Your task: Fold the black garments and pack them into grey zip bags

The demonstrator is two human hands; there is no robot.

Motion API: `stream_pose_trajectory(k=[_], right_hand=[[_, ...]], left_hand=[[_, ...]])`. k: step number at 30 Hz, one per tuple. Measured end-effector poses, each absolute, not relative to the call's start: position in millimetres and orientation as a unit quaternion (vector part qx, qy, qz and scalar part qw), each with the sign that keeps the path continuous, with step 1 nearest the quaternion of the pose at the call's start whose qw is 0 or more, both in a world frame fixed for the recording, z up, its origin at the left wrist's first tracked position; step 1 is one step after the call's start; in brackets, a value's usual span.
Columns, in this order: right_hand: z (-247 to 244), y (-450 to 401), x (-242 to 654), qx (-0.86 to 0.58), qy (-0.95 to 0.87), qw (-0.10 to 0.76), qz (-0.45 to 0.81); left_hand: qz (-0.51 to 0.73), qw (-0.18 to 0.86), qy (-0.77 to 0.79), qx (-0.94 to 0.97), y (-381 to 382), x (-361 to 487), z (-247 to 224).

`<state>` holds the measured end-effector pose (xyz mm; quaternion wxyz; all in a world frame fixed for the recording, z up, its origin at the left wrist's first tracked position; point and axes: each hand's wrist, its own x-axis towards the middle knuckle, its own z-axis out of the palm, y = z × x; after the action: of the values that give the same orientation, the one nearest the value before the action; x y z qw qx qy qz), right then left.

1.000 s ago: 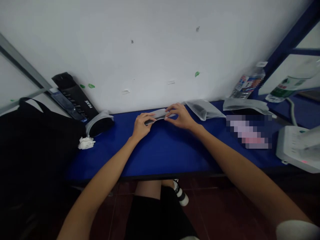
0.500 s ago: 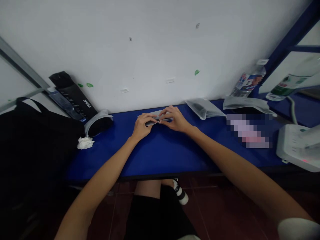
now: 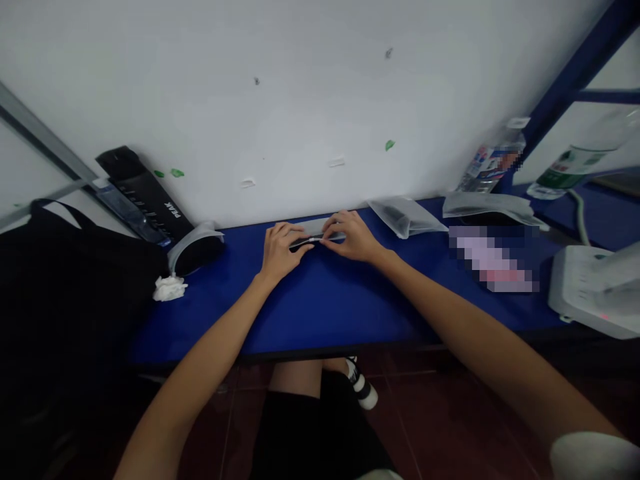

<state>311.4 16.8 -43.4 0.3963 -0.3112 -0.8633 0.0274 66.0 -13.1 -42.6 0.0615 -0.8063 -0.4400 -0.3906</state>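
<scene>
A flat, frosted grey plastic pouch lies near the wall, between my two hands. My right hand pinches its near edge with thumb and fingertips, beside a small white piece that looks like a zip slider. My left hand holds the pouch's left part, its thumb on the near edge and its fingers over the top. A dark strip shows along that edge by the left thumb. The palms hide both ends of the pouch.
Similar frosted pouches lie on the blue table, to the right and left. A crumpled tissue, black box and black bag are at left. Bottles and a white device stand at right.
My left hand has shifted slightly left, away from the right fingertips. More of the pouch and the small white piece now show between the hands. My right hand stays nearly in place.
</scene>
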Motion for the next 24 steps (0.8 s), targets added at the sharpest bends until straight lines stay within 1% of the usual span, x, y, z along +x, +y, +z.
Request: stream_pose_trajectory(k=[6,14,24], right_hand=[[-44.8,17.1,306.2,-0.33,-0.857,0.396,0.013],[-43.9,24.2,315.4,-0.37,-0.837,0.402,0.015],[-45.9,29.6,319.3,-0.38,-0.821,0.426,-0.001]], left_hand=[[-0.376,0.067,-0.431,-0.817,-13.9,70.3,-40.5],[-0.402,0.074,-0.437,-0.801,-6.5,59.2,-39.3],[-0.423,0.088,-0.472,-0.768,0.4,45.2,-37.5]])
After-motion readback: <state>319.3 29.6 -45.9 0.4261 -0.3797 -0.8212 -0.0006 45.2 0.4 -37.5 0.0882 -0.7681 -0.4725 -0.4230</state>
